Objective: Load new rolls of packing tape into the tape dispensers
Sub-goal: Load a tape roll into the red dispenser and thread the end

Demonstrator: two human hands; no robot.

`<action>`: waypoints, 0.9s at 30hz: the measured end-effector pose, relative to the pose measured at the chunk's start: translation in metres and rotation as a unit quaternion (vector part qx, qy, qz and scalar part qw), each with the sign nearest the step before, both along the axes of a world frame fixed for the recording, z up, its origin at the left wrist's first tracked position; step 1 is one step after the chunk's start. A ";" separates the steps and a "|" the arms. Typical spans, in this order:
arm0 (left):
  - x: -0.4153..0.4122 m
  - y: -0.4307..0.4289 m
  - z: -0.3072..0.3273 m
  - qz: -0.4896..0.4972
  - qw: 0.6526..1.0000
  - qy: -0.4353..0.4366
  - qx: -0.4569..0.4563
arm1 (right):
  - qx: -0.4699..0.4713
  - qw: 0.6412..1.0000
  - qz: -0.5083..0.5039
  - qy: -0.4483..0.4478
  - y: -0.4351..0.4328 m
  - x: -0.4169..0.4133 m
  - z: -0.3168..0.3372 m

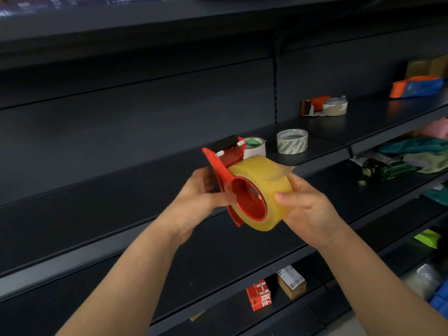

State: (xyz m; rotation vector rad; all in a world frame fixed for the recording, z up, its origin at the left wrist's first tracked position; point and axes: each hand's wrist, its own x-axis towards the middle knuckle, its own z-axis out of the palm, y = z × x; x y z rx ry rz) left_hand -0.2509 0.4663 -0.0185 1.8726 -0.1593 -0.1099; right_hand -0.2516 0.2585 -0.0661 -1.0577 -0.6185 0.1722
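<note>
I hold a red tape dispenser (224, 163) in front of a dark shelf. A yellowish clear tape roll (271, 180) sits around its red hub. My left hand (201, 197) grips the dispenser's flat side plate. My right hand (308, 209) wraps the roll from the right, thumb on its face. A loose tape end sticks up on top of the roll. On the shelf behind lie two white rolls with green print, one (255, 147) partly hidden by the dispenser, the other (292, 141) to its right. A second orange dispenser (323, 105) with a pale roll lies farther right.
Dark metal shelves (121, 180) fill the view. An orange and blue packet (417, 86) lies on the far right shelf. Green and pink bagged goods (409, 156) crowd the lower right. A red box (259, 295) and a brown box (291, 282) stand on the shelf below.
</note>
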 end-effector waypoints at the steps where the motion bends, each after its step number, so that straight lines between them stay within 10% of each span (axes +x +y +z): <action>1: 0.001 0.000 -0.001 -0.024 1.000 0.006 0.001 | 0.028 0.999 0.019 0.012 -0.001 0.000 0.001; 18: 0.003 0.026 -0.014 -0.306 0.949 -0.002 -0.071 | 0.167 0.933 0.296 0.120 -0.002 0.028 0.001; 22: 0.006 0.027 -0.017 -0.267 0.960 -0.024 -0.079 | 0.026 0.988 0.003 0.152 0.003 0.027 0.011; 27: 0.009 0.018 -0.023 -0.208 0.972 -0.069 -0.080 | -0.084 0.934 -0.343 0.051 0.004 0.009 0.002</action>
